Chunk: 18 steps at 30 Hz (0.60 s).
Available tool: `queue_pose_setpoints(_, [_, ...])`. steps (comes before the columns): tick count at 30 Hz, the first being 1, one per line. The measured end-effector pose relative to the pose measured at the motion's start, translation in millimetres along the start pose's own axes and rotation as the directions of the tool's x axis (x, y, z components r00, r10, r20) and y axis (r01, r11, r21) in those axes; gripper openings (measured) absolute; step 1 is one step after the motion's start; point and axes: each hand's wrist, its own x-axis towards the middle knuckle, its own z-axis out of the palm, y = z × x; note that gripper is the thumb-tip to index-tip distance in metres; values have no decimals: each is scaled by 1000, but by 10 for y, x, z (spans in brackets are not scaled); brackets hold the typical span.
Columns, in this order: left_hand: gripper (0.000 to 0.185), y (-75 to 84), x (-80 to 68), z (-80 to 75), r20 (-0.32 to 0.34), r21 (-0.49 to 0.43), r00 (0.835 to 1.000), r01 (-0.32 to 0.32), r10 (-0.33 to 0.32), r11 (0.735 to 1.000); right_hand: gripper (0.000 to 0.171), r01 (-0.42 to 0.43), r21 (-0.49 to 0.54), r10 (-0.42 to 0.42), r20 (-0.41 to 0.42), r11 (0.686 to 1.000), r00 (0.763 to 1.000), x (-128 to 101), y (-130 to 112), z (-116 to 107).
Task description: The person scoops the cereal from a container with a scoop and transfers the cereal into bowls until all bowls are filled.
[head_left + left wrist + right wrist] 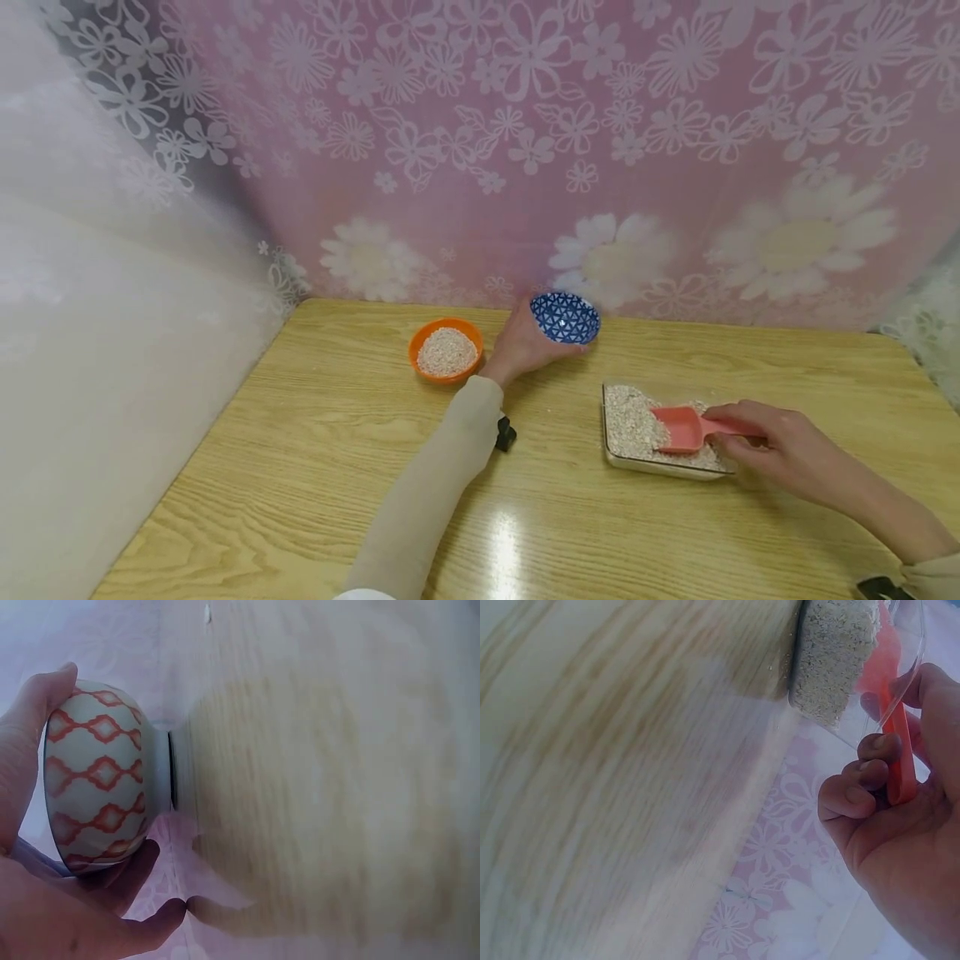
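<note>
Left hand (525,342) gripping blue patterned bowl (566,317) at far side of wooden table (315,467), near the floral curtain (525,125). Bowl tipped on its side, open mouth toward the head camera, inside looks empty. Thumb and fingers curled round the rim and outer wall (left wrist view shows the outside as pale with a red diamond pattern (101,776), foot ring just off the tabletop, contact unclear).

Right hand (780,446) pinching handle of pink scoop (686,427), fingers curled round it (confirmed in right wrist view (900,761)). Scoop blade sitting in the clear rectangular tray (660,467), resting on pale crumbly grain (630,421) that fills most of it. Tray at right-centre of table, well apart from the blue bowl.

Orange bowl (446,349) just left of the left hand, standing upright on the table, filled with the same grain. Not touched by either hand.

Small black object (506,434) on the left forearm, beside the beige sleeve (435,492).
</note>
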Motion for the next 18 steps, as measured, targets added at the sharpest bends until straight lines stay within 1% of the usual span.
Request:
queue_pose_setpoints(5, [120, 19, -41, -13, -9, -15, 1000, -12, 11, 1000, 34, -5, -8, 5, 5, 1000, 1000, -2, 9, 0])
queue_pose_setpoints(10, [118, 86, -112, -59, -10, -37, 1000, -19, 18, 999, 34, -1, -16, 1, 9, 1000, 1000, -6, 32, 5])
queue_pose_setpoints(12, [118, 116, -147, -87, -10, -46, 999, -41, 41, 998, 34, -1, -18, 2, 11, 1000, 1000, -7, 33, 3])
queue_pose_setpoints(15, [117, 138, -215, -146, -6, -58, 995, -97, 96, 994, 35, -2, -21, 3, 15, 1000, 1000, -6, 30, -2])
queue_pose_setpoints(18, [116, 140, -295, -210, 5, -81, 990, -138, 139, 987, 35, -3, -13, 4, 15, 1000, 1000, -5, 27, -4])
